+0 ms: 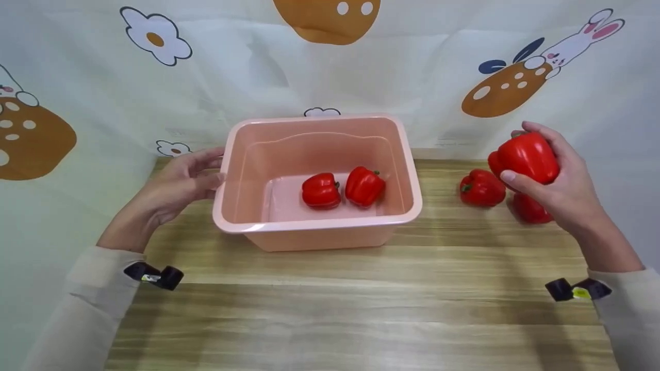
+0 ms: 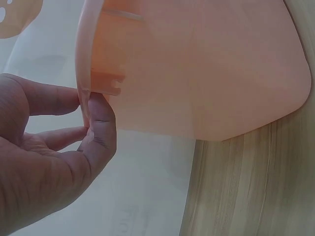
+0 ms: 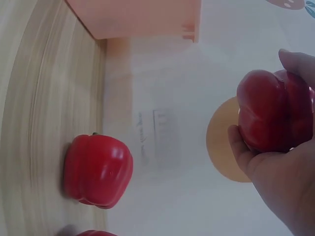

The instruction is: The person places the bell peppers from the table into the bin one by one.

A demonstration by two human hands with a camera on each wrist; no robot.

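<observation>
A pink plastic bin [image 1: 317,225] stands on the wooden table with two red bell peppers inside, one at its middle [image 1: 320,191] and one to the right [image 1: 365,186]. My left hand [image 1: 178,181] pinches the bin's left rim; the left wrist view shows thumb and fingers on either side of the rim [image 2: 84,59]. Off to the right, my right hand [image 1: 564,178] grips a red bell pepper [image 1: 531,157], raised above the table. Beneath it lie two more peppers, one with its stem toward the bin [image 1: 482,188] and one partly hidden by the held one [image 1: 531,210].
Behind the bin hangs a pale cloth [image 1: 412,67] printed with rabbits, flowers and brown shapes, close to its back rim. The wooden table [image 1: 335,309] stretches in front of the bin. Each sleeve carries a dark wrist device.
</observation>
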